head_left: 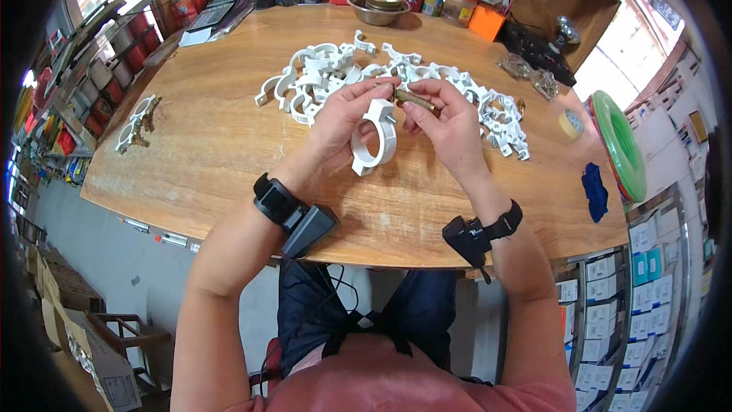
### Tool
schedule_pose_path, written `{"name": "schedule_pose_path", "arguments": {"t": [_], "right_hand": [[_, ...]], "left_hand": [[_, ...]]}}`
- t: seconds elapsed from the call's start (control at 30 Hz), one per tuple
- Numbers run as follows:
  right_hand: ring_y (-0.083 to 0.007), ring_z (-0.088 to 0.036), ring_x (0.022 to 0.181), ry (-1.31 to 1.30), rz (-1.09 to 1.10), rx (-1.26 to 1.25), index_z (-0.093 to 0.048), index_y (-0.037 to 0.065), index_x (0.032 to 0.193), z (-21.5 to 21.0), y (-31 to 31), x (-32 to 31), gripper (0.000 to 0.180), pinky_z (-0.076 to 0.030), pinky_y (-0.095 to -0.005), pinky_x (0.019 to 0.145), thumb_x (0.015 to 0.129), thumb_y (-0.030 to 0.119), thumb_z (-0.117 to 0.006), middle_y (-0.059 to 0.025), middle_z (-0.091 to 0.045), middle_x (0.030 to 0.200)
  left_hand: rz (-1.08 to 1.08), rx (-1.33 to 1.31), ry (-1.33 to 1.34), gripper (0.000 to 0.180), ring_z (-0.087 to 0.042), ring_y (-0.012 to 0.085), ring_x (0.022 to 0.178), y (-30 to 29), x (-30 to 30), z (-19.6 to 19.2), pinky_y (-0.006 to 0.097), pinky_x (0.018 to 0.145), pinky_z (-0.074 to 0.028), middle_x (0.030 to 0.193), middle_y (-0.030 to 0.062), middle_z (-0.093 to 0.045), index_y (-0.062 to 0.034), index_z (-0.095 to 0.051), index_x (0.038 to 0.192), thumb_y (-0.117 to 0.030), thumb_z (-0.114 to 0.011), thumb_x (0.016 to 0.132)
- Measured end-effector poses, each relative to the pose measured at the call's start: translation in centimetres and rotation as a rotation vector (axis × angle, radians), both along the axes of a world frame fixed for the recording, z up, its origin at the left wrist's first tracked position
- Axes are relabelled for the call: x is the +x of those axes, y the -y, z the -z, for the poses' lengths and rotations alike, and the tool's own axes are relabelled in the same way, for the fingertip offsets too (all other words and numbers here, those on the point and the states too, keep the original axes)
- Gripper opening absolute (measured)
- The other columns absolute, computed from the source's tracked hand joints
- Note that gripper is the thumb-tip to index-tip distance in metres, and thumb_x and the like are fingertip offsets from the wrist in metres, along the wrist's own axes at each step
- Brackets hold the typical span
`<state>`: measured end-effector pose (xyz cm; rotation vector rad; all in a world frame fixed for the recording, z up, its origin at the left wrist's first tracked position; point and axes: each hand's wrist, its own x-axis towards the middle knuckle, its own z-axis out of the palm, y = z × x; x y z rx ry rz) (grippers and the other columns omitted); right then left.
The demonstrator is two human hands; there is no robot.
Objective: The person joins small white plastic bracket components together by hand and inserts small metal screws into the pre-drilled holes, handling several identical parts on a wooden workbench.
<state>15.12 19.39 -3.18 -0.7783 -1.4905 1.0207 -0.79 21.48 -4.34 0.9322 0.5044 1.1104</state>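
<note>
A white plastic pipe clamp (pixel 389 141) hangs upright from my left hand (pixel 339 120), whose fingers are closed round its upper lug. A small metal screw end sticks out at that lug. My right hand (pixel 454 123) pinches a brass-coloured cylindrical fastener (pixel 418 101), which looks like an expansion bolt. Its left end meets the fingertips of my left hand above the clamp; the exact contact is hidden by the fingers. Just beyond both hands lies a pile of white clamps (pixel 324 65), with smaller white clamp pieces (pixel 505 126) to the right.
Two clamps with brass bolts (pixel 137 123) lie at the far left of the wooden table (pixel 221 175). Metal bowls (pixel 377 8) stand at the back. On the right are bagged parts (pixel 528 75), a tape roll (pixel 570 123), a blue cloth (pixel 595 192) and a green hose coil (pixel 619 145).
</note>
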Motion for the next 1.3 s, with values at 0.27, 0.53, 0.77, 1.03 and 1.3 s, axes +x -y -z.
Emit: {"name": "schedule_pose_path", "arguments": {"t": [0.27,0.53,0.77,1.03,1.3], "right_hand": [[-0.0091,-0.058,0.059,0.193,0.167,0.11,-0.055,-0.001,0.091,-0.2,0.5,0.8,0.017,-0.046,-0.0213,0.053,0.085,0.014,-0.053,-0.0072,-0.061,0.071],[-0.0131,-0.057,0.051,0.173,0.106,0.089,-0.052,0.0,0.091,1.8,-0.9,1.2,0.024,-0.044,-0.0255,0.047,0.084,0.022,-0.055,-0.0079,-0.06,0.066],[-0.008,-0.051,0.055,0.167,0.099,0.086,-0.052,-0.002,0.096,1.6,-0.9,0.8,0.02,-0.042,-0.0209,0.049,0.086,0.015,-0.052,-0.0056,-0.058,0.07],[-0.0072,-0.05,0.054,0.157,0.055,-0.014,-0.051,-0.003,0.097,1.2,-0.6,0.6,0.018,-0.042,-0.0203,0.048,0.084,0.01,-0.054,-0.0046,-0.057,0.07],[-0.0075,-0.051,0.052,0.144,0.047,-0.01,-0.054,-0.001,0.096,1.5,-0.8,0.6,0.019,-0.043,-0.0228,0.048,0.082,0.011,-0.057,-0.0057,-0.06,0.068]], "left_hand": [[0.026,0.051,-0.012,0.025,-0.031,-0.0005,0.039,-0.1,0.7,0.5,0.014,0.034,-0.023,0.059,-0.0058,-0.049,-0.002,-0.055,0.105,-0.019,-0.05,0.087],[-0.168,-0.079,-0.065,0.027,-0.035,-0.001,0.042,0.1,1.2,0.6,0.014,0.034,-0.025,0.063,-0.0054,-0.051,-0.0028,-0.053,0.106,-0.023,-0.047,0.089],[-0.124,-0.107,-0.044,0.021,-0.033,0.0003,0.04,-0.1,0.9,0.5,0.015,0.034,-0.024,0.061,-0.0053,-0.05,-0.0042,-0.055,0.098,-0.021,-0.051,0.087],[-0.078,-0.089,-0.008,0.02,-0.031,0.0004,0.042,-0.3,0.5,0.9,0.015,0.036,-0.023,0.06,-0.0061,-0.049,-0.0046,-0.057,0.095,-0.022,-0.053,0.086],[-0.131,-0.108,-0.033,0.017,-0.032,0.0007,0.042,-0.2,0.8,0.7,0.015,0.036,-0.024,0.059,-0.0058,-0.048,-0.007,-0.056,0.087,-0.024,-0.054,0.086]]}}
